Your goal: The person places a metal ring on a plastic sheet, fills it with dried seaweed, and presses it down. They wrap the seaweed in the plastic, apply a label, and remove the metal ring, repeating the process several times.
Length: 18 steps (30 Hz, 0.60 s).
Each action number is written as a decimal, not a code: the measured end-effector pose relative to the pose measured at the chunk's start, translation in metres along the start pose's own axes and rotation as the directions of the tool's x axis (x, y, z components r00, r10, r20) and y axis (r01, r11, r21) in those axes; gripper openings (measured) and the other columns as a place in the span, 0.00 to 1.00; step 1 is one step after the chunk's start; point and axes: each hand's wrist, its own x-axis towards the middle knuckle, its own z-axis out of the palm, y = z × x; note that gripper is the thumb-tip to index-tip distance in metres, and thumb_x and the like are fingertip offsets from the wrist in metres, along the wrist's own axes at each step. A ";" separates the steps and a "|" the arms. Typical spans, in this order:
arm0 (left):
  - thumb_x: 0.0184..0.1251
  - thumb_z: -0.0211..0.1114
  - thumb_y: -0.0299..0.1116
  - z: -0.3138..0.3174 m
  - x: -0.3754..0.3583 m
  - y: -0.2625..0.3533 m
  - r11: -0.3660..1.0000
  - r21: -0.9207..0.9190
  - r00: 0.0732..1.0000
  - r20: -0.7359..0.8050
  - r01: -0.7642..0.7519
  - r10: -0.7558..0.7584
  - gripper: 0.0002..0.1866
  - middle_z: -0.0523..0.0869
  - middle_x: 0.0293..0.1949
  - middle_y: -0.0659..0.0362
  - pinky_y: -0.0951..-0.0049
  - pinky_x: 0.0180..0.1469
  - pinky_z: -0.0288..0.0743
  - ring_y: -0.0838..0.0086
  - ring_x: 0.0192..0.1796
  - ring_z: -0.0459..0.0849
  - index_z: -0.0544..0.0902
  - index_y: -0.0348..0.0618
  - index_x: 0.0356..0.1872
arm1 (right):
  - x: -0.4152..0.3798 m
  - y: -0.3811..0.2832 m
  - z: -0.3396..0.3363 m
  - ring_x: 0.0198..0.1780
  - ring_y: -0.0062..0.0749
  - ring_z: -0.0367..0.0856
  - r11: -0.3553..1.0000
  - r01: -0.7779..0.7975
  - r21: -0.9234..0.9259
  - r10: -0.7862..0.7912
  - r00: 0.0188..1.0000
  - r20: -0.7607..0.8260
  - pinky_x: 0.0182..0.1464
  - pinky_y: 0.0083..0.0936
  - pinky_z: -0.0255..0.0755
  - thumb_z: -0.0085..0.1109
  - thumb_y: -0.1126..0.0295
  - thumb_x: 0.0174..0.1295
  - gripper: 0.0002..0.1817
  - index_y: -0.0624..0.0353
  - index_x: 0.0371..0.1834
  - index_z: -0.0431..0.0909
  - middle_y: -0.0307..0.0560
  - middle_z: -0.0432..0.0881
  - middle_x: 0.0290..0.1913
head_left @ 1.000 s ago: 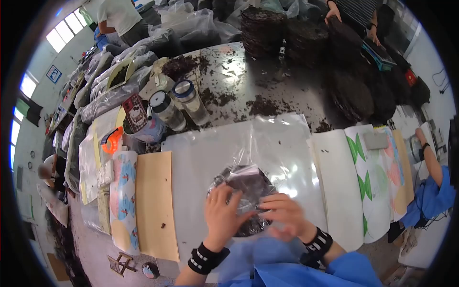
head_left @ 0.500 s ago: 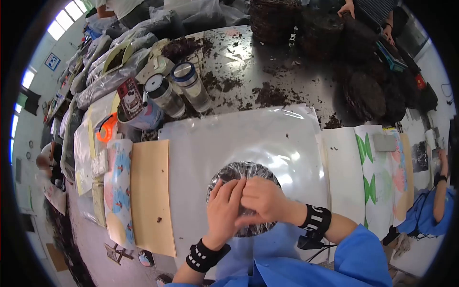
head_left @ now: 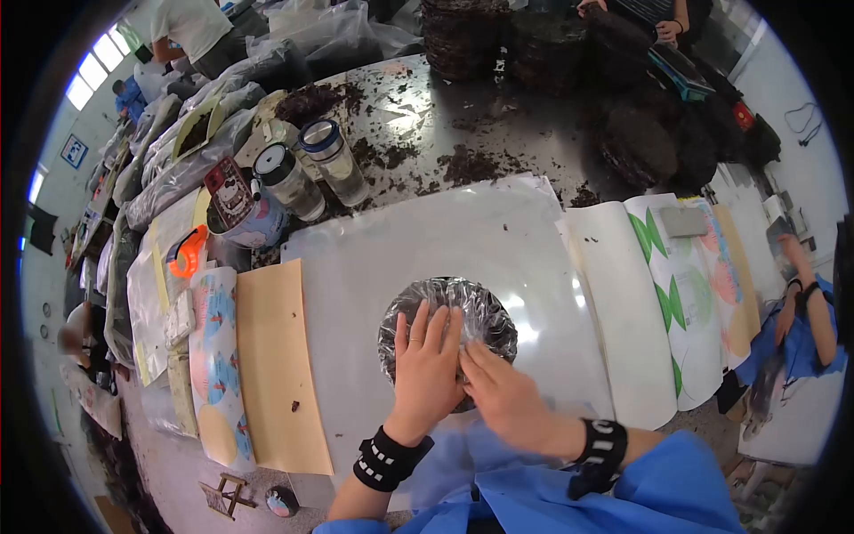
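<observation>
A round, dark cake wrapped in clear plastic film (head_left: 485, 307) lies on the smooth sheet in front of me. My left hand (head_left: 429, 369) rests flat on its left part with the fingers stretched and slightly apart. Against the lower right of the film is my right hand (head_left: 509, 396), its fingers extended and a little blurred; the thumb is mostly hidden. The film on top looks crinkled and shiny. Both hands cover the near side of the cake.
Left of the sheet (head_left: 356, 258) is tan paper (head_left: 276, 374); printed paper (head_left: 663, 294) lies right. Two clear bottles (head_left: 342, 173) and a phone in a red case (head_left: 229, 194) stand back left. Dark stacked cakes (head_left: 463, 44) stand behind; a co-worker's arm (head_left: 805, 267) shows right.
My hands were close together with curled fingers over the film. Now they are apart, the left flattened on the cake and the right shifted lower right. The view has turned slightly.
</observation>
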 end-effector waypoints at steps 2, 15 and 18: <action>0.53 0.69 0.40 0.000 0.000 0.004 0.996 0.087 0.997 0.073 0.000 -0.006 0.41 0.68 0.73 0.47 0.43 0.80 0.40 0.48 0.79 0.57 0.70 0.35 0.71 | 0.023 0.008 -0.026 0.49 0.49 0.83 0.997 -0.066 0.032 0.057 0.971 0.234 0.45 0.38 0.79 0.62 0.71 0.59 0.11 0.64 0.43 0.78 0.55 0.82 0.45; 0.68 0.62 0.36 -0.001 0.004 0.023 0.988 0.146 0.980 0.179 0.058 -0.084 0.36 0.60 0.79 0.47 0.52 0.80 0.44 0.56 0.82 0.54 0.65 0.37 0.75 | 0.054 0.066 0.005 0.49 0.55 0.84 0.961 -0.194 0.198 0.226 0.961 -0.158 0.49 0.41 0.80 0.63 0.73 0.61 0.21 0.60 0.59 0.75 0.57 0.84 0.51; 0.65 0.64 0.31 -0.003 0.003 0.027 0.983 0.173 0.980 0.180 0.057 -0.088 0.37 0.58 0.79 0.46 0.52 0.80 0.43 0.54 0.82 0.53 0.64 0.35 0.75 | 0.038 0.077 -0.012 0.47 0.53 0.85 0.981 -0.081 0.177 0.134 0.940 -0.315 0.48 0.41 0.80 0.63 0.74 0.61 0.14 0.61 0.50 0.80 0.55 0.85 0.47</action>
